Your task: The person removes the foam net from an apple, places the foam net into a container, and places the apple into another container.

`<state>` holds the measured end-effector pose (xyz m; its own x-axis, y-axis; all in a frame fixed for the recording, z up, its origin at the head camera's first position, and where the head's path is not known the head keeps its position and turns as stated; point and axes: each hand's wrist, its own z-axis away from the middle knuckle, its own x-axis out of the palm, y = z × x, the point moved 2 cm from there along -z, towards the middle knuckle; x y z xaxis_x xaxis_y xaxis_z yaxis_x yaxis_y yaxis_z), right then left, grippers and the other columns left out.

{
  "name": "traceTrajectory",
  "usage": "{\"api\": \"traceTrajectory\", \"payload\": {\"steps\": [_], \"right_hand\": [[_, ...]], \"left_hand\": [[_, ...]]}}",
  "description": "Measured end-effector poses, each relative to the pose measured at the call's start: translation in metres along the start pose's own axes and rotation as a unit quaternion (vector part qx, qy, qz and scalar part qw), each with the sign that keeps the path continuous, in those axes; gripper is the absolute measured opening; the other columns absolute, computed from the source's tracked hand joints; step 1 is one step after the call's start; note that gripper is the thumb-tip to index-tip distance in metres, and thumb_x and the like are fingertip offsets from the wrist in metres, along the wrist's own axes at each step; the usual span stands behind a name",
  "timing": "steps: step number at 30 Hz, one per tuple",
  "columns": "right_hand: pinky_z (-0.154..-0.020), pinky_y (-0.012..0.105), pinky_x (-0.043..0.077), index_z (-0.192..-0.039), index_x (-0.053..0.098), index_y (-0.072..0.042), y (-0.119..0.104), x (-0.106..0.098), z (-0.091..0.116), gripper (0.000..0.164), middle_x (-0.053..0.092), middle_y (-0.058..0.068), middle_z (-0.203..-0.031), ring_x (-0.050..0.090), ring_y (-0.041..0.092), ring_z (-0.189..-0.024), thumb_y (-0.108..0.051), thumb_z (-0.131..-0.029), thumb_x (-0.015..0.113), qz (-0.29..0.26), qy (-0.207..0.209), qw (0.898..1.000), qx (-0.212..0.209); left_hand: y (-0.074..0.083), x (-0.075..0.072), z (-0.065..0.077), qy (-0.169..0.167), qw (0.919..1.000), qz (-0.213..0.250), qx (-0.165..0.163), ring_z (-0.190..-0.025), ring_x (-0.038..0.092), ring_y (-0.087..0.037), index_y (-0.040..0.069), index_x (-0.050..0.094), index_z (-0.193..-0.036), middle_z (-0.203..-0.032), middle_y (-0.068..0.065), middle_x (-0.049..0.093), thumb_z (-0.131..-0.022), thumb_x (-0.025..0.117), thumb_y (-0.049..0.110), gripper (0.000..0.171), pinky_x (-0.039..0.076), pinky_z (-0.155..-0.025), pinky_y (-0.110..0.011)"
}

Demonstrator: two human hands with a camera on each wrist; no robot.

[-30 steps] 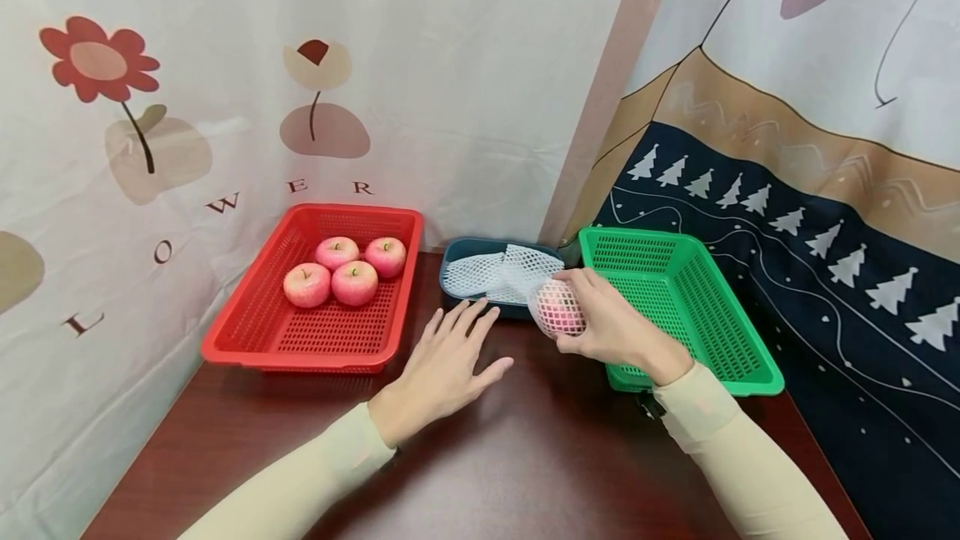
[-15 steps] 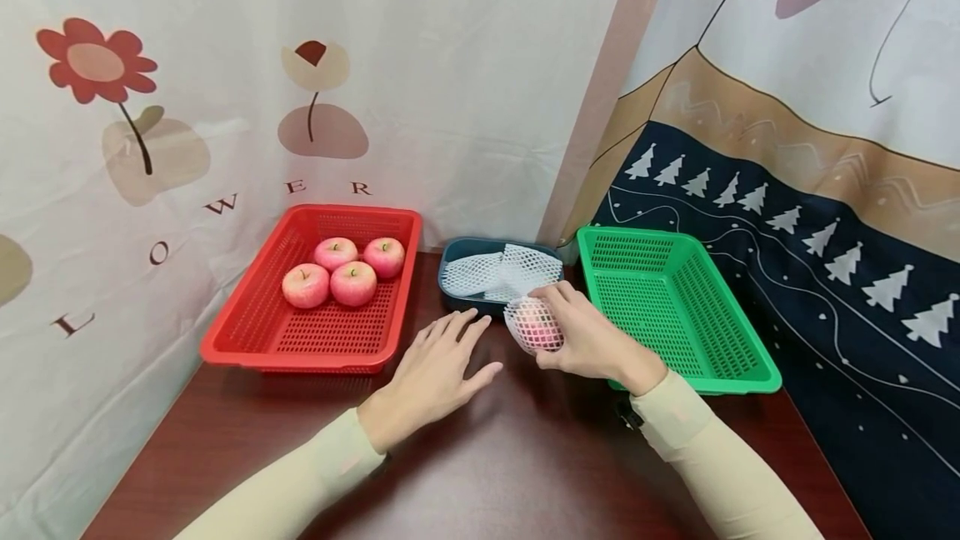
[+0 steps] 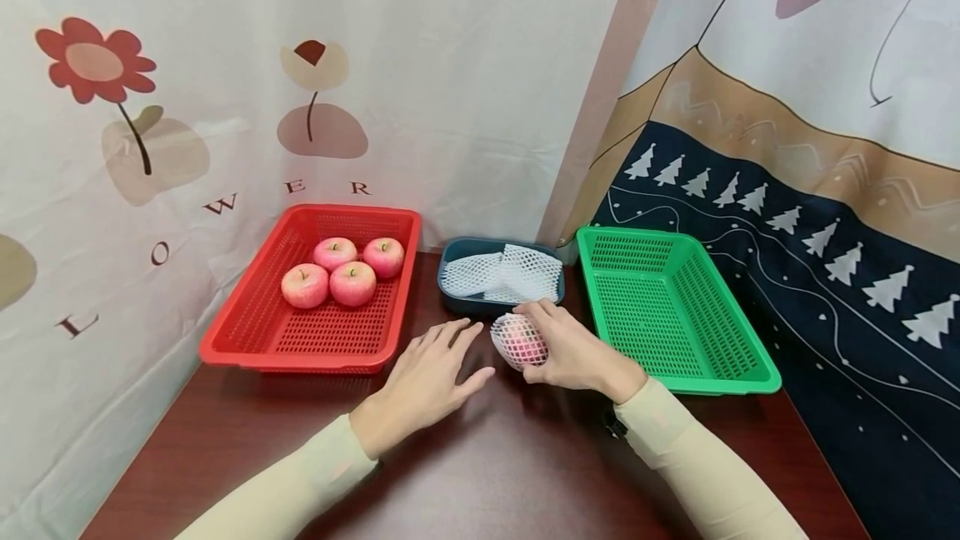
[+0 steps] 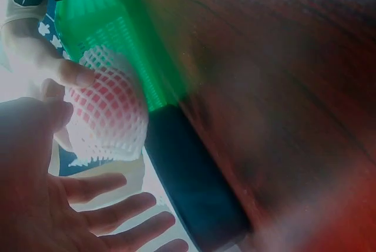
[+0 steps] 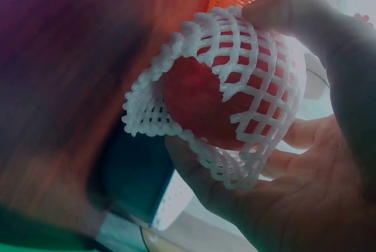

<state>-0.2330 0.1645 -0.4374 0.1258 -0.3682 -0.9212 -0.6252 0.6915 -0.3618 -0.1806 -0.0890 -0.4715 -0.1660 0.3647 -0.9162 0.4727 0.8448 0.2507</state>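
Observation:
My right hand (image 3: 577,357) grips an apple (image 5: 197,105) wrapped in a white foam net (image 5: 264,96), held over the table in front of the dark blue tub. Seen from the right wrist, the net gapes at one side, and red skin shows bare beside some ragged strands. My left hand (image 3: 420,386) is left of the wrapped apple, palm down with its fingers stretched out, holding nothing. From the left wrist, its spread fingers (image 4: 126,211) appear beside the netted apple (image 4: 108,108). Flat foam nets (image 3: 517,269) lie in the dark blue tub (image 3: 468,307).
On the left stands a red basket (image 3: 337,348) with several unwrapped apples (image 3: 353,283). A green basket (image 3: 671,315) is on the right, with only its slotted floor and walls showing inside. Printed curtains (image 3: 465,90) hang behind the brown table (image 3: 495,473).
My right hand has carried the netted apple leftward and nearer to me, from beside the green basket toward my left hand. The left hand has drawn back slightly.

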Motion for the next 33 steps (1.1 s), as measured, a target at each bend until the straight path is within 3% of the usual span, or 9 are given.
{"api": "traceTrajectory", "payload": {"steps": [17, 33], "right_hand": [[-0.111, 0.044, 0.063, -0.161, 0.057, -0.005, 0.001, 0.029, -0.003, 0.086, 0.067, 0.013, -0.147, 0.069, 0.024, -0.127, -0.021, -0.086, 0.096, -0.021, -0.045, 0.999, -0.003], [-0.117, 0.045, 0.062, -0.174, 0.046, -0.009, 0.004, 0.033, 0.001, 0.100, 0.061, 0.011, -0.159, 0.067, 0.023, -0.137, -0.024, -0.088, 0.093, -0.012, -0.048, 0.999, -0.004]], "left_hand": [[-0.011, 0.010, 0.004, -0.027, 0.9982, 0.037, -0.038, -0.142, 0.071, -0.038, 0.017, 0.069, -0.160, -0.160, -0.012, 0.070, -0.110, 0.076, 0.054, 0.063, 0.064, -0.107, -0.063], [-0.012, 0.012, 0.001, -0.029, 0.9948, 0.081, -0.055, -0.135, 0.074, -0.034, 0.017, 0.071, -0.157, -0.153, -0.009, 0.075, -0.111, 0.075, 0.052, 0.058, 0.066, -0.108, -0.058]]}}
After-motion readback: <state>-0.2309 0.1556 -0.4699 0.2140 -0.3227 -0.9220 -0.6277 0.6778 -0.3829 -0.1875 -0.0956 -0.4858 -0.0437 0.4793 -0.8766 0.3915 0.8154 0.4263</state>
